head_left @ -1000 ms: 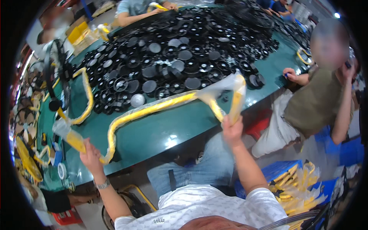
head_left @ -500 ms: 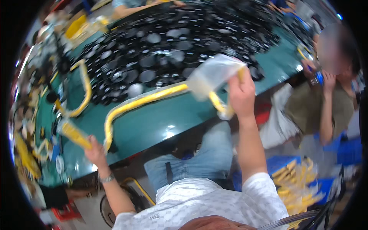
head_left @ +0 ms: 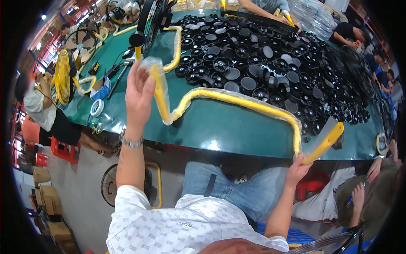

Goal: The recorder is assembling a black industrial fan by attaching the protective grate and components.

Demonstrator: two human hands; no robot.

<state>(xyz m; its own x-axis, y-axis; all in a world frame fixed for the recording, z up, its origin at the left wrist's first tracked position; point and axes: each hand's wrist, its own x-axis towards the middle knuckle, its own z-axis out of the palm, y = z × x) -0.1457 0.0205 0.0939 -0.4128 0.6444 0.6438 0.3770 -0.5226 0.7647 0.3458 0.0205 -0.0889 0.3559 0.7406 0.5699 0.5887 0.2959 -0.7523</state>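
Observation:
A bent yellow tube frame (head_left: 241,100), wrapped in clear plastic film, spans the near part of the green table (head_left: 207,122). At its left end a flat yellow piece stands up in loose film, and my left hand (head_left: 139,91) closes on its upper end. My right hand (head_left: 297,168) pinches the right end by the table's front edge. There a flat yellow end piece (head_left: 325,144) with holes slants up and right, its film partly off. Whether the flat pieces are fixed to the tube, I cannot tell.
Black round wheel-like parts (head_left: 253,63) cover the table beyond. Another wrapped yellow tube (head_left: 178,46) lies near a black fan. Tape (head_left: 97,108), a blue box (head_left: 101,91) and a yellow fan (head_left: 63,76) are at left. Co-workers sit around; a red stool (head_left: 63,150) stands left.
The view has swung left. My left hand has risen to the upper end of the frame's left piece; my right hand has come down to its right end. Film bunched over the right end hangs less.

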